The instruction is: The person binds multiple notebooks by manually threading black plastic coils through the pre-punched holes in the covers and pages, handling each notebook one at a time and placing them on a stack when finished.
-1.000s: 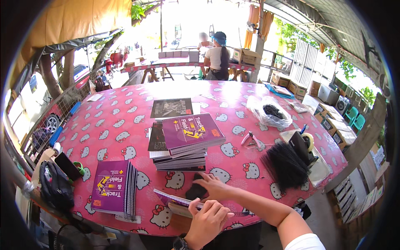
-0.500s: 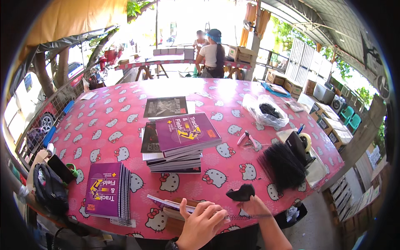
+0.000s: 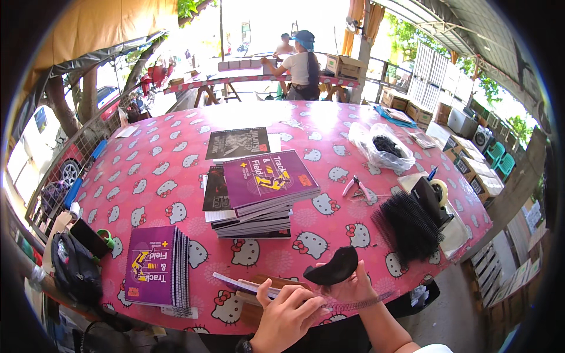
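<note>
Near the table's front edge, my left hand is closed on a thin notebook held edge-up against a brown wooden block. A dark spiral binding coil stretches from beside my left fingertips across my right wrist. My right hand is closed on a black curved, pad-like piece, tilted above the table; its exact kind is unclear. Left of my hands lies a stack of purple spiral notebooks. Beyond them rises a taller pile of purple and black books.
At right lie a bundle of black coils, a tape dispenser, pink-handled pliers and a plastic bag with dark contents. A dark bag sits at the left edge. Two people are at a farther table.
My right hand has turned the black curved piece so more of its broad side shows, slightly higher and to the left. My left hand stays on the notebook. A far person's arm is now stretched forward.
</note>
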Tool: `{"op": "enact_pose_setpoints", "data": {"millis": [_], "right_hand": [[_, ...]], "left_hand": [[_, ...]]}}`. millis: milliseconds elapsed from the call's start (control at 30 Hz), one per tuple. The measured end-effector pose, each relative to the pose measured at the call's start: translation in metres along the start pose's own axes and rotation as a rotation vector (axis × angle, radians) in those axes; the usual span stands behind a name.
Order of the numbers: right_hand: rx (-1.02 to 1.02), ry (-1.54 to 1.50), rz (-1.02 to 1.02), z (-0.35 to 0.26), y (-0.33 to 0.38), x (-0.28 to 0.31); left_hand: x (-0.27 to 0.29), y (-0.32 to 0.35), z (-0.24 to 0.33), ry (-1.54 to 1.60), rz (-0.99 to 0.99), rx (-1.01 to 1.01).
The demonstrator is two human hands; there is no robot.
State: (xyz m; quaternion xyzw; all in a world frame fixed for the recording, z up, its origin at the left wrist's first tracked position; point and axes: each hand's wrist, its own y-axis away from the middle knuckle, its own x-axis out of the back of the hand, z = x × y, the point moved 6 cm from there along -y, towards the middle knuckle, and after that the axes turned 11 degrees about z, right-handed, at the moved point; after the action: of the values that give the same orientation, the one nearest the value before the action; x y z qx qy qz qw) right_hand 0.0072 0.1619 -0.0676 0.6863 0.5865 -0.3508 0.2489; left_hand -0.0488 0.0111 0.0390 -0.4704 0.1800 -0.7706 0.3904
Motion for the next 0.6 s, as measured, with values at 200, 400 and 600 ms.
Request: {"op": "enact_pose_setpoints", "data": {"millis": [200,400,600], "right_hand": [[0.014,-0.17,0.091,0.0,0.011,0.009],[0.015,0.049,0.064,-0.011,0.012,0.003],[0.12,0.123,0.1,-0.012,0.011,0.0]], "left_hand": [[0.001,-0.002,0.0,0.003,0.0,-0.018],[-0.001,-0.002,0.001,-0.06,0.015,-0.043],[0.002,-0.001,-0.001,-0.007,0.053,-0.052]]}}
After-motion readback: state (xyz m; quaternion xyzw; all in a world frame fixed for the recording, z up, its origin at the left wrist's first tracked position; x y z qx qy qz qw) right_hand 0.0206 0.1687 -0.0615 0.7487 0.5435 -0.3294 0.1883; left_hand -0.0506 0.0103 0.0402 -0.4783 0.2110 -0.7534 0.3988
